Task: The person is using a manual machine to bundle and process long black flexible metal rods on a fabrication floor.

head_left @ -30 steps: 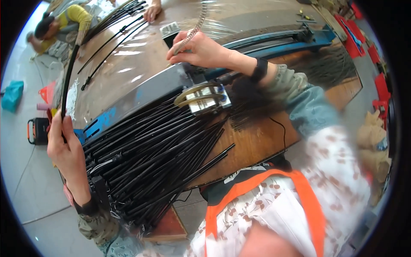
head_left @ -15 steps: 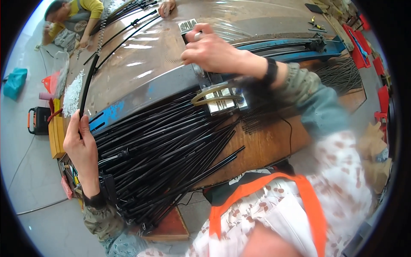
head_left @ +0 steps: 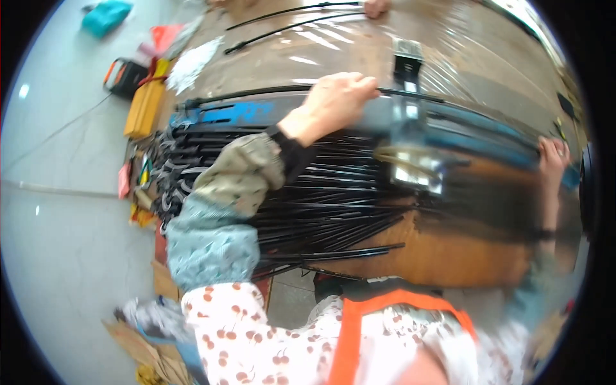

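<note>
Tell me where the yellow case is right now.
In the head view the yellow case lies on the floor at upper left, beside the left end of the wooden table, next to a black-and-orange device.

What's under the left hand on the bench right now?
The left hand presses a long thin black rod against the grey bar with blue markings. The hand covers the rod there, so the grip itself is hidden.

Glossy clear plastic film (head_left: 359, 54) covers the wooden table (head_left: 449, 256); matt black strips (head_left: 321, 212).
</note>
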A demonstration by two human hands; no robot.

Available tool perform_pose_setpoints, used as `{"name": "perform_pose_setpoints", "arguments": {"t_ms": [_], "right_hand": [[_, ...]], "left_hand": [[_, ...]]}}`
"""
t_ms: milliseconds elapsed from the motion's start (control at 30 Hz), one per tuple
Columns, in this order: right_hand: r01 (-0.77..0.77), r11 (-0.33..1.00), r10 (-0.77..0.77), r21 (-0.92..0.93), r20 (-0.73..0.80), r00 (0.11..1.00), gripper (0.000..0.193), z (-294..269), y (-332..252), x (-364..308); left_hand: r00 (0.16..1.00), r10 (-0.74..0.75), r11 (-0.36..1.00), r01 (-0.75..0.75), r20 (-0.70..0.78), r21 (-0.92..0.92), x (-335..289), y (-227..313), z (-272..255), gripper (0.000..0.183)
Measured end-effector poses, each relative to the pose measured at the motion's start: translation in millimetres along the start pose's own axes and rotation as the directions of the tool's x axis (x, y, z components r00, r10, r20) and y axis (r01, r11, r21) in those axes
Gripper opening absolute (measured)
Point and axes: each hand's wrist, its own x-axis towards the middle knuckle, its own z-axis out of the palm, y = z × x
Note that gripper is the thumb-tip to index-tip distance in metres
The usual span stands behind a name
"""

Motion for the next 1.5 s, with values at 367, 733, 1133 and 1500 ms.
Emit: {"name": "perform_pose_setpoints", "arguments": {"t_ms": [367,733,1133,1500], "right_hand": [[-0.045,0.988,0.058,0.148,-0.085,0.995,0.012,19,-28,5],[0.110,0.975,-0.086,0.193,-0.129,0.988,0.027,-52,-152,39],[0.091,0.858,-0.063,0.506,-0.072,0.995,0.034,-47,-221,12],[0.008,0.499,-0.104,0.867,0.051,0.993,0.021,-12,-241,37]], "left_hand": [[0.983,-0.170,0.981,0.161,-0.074,-0.111,-19,2,25,0.016],[0.991,-0.130,0.991,0.130,0.013,-0.039,-10,2,26,0.018],[0.963,-0.254,0.967,0.251,0.093,0.050,-7,17,24,0.020],[0.993,0.092,0.981,-0.078,-0.075,0.176,2,3,38,0.014]]}}
